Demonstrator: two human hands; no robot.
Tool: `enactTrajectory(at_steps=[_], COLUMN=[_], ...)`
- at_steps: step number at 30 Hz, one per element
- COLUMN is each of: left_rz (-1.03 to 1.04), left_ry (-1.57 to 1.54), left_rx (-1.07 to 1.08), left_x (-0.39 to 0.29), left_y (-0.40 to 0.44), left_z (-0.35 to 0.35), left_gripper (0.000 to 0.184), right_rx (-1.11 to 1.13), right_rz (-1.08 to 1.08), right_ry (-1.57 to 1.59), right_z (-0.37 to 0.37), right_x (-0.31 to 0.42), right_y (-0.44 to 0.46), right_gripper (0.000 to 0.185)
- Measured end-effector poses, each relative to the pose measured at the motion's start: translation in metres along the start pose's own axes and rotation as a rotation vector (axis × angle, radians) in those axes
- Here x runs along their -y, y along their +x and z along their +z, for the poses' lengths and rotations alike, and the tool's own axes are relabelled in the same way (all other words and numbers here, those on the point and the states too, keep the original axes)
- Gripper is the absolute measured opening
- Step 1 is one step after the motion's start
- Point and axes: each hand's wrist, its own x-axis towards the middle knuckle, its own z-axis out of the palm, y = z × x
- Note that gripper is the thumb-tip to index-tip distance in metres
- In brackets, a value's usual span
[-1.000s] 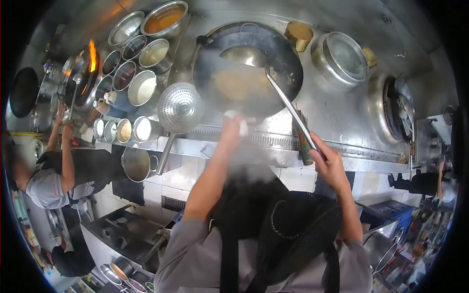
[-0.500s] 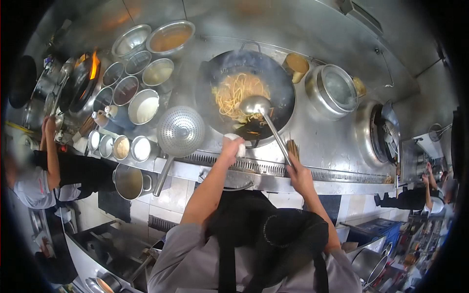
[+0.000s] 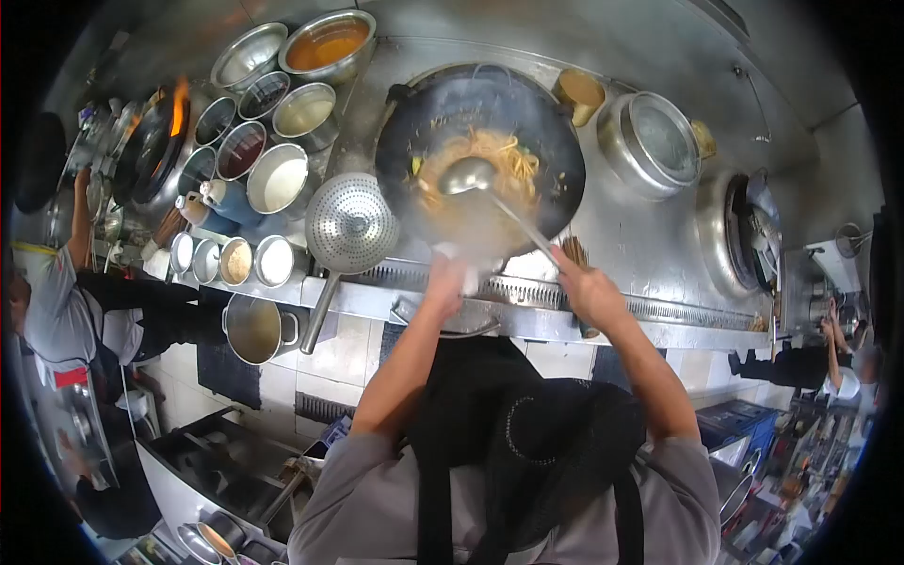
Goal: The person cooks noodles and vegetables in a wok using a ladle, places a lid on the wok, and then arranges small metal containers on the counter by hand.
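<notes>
A black wok [image 3: 562, 165] holds noodles [image 3: 516, 168] with bits of vegetable, partly veiled by steam. At the wok's near edge, my left hand [image 3: 444, 285] is closed on a white cloth [image 3: 471, 280]; the wok's near handle is hidden there. My right hand [image 3: 593, 294] grips the handle of a metal ladle [image 3: 468, 175], whose bowl rests among the noodles. Just beside my right hand is a bundled-stick wok brush [image 3: 575, 250], its lower part behind the hand. To the left of my left hand lies a large perforated strainer [image 3: 352, 224].
Several metal pots and bowls of sauces and seasonings, including a bowl of orange liquid [image 3: 327, 47], stand at left. A lidded pot [image 3: 650, 143] and a second wok station [image 3: 723, 235] are at right. Flame [image 3: 179, 105] rises beside a co-worker [image 3: 61, 301].
The ladle's bowl has moved left and away from me through the noodles. My right hand has shifted slightly right and up. More steam now covers the wok's near side.
</notes>
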Motion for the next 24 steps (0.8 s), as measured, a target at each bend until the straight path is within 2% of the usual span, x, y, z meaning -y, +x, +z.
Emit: enactTrajectory(at_steps=[1, 2, 3, 4, 5, 6, 8, 11, 13, 14, 15, 16, 17, 19, 21, 22, 24], left_rz=[-0.007, -0.068, -0.120, 0.002, 0.109, 0.087, 0.020, -0.038, -0.018, 0.015, 0.125, 0.120, 0.094, -0.076, -0.087, -0.022, 0.161], left_ry=[0.008, 0.079, 0.148, 0.037, 0.081, 0.112, 0.158, 0.201, 0.037, 0.084, 0.148, 0.175, 0.207, 0.197, 0.239, 0.223, 0.127], left_rx=[-0.001, -0.052, -0.104, -0.147, -0.136, -0.134, -0.145, 0.004, -0.116, -0.188, -0.075, -0.098, -0.132, -0.066, -0.053, -0.064, -0.129], left_x=[0.003, 0.002, -0.001, 0.008, 0.001, 0.001, 0.002, -0.001, 0.024, 0.016, 0.027, 0.019, 0.016, -0.005, 0.010, 0.008, 0.006], left_y=[-0.010, -0.021, -0.034, -0.062, -0.086, -0.082, -0.073, -0.037, -0.052, -0.081, -0.086, -0.084, -0.087, -0.049, -0.042, -0.051, -0.094], left_z=[-0.006, -0.010, -0.009, -0.004, 0.007, 0.007, 0.006, 0.006, 0.002, 0.015, 0.005, 0.014, 0.018, 0.022, 0.004, 0.012, 0.034], left_gripper=[0.040, 0.041, 0.042, 0.043, 0.042, 0.043, 0.044, 0.046, 0.046, 0.044, 0.043, 0.043, 0.042, 0.039, 0.038, 0.036, 0.032], right_rx=[-0.010, 0.116, 0.098, 0.133, 0.171, 0.174, 0.025, -0.032, 0.016, 0.085, 0.066, 0.050, 0.056, 0.015, 0.045, 0.025, 0.178], right_rz=[-0.053, 0.002, -0.005, -0.023, -0.038, -0.033, 0.061, 0.037, 0.020, 0.004, 0.010, 0.057, 0.108, 0.059, -0.017, -0.022, -0.008], right_ry=[0.080, 0.107, 0.106, 0.026, -0.051, -0.041, -0.149, 0.003, -0.046, -0.088, -0.085, -0.103, -0.110, -0.112, -0.063, -0.069, -0.141], right_z=[0.005, -0.011, -0.037, -0.061, -0.069, -0.068, -0.053, 0.013, -0.023, -0.041, -0.055, -0.066, -0.064, -0.016, 0.020, 0.000, -0.059], right_x=[0.005, 0.000, -0.013, -0.032, -0.044, -0.046, -0.040, -0.032, -0.042, -0.044, -0.044, -0.043, -0.040, -0.030, -0.031, -0.030, -0.033], right_y=[-0.001, -0.017, -0.028, -0.042, -0.049, -0.040, -0.023, 0.001, -0.021, -0.030, -0.027, -0.023, -0.024, 0.008, 0.013, 0.005, -0.028], right_gripper=[0.050, 0.051, 0.051, 0.051, 0.052, 0.052, 0.055, 0.055, 0.055, 0.054, 0.054, 0.053, 0.052, 0.053, 0.054, 0.054, 0.054])
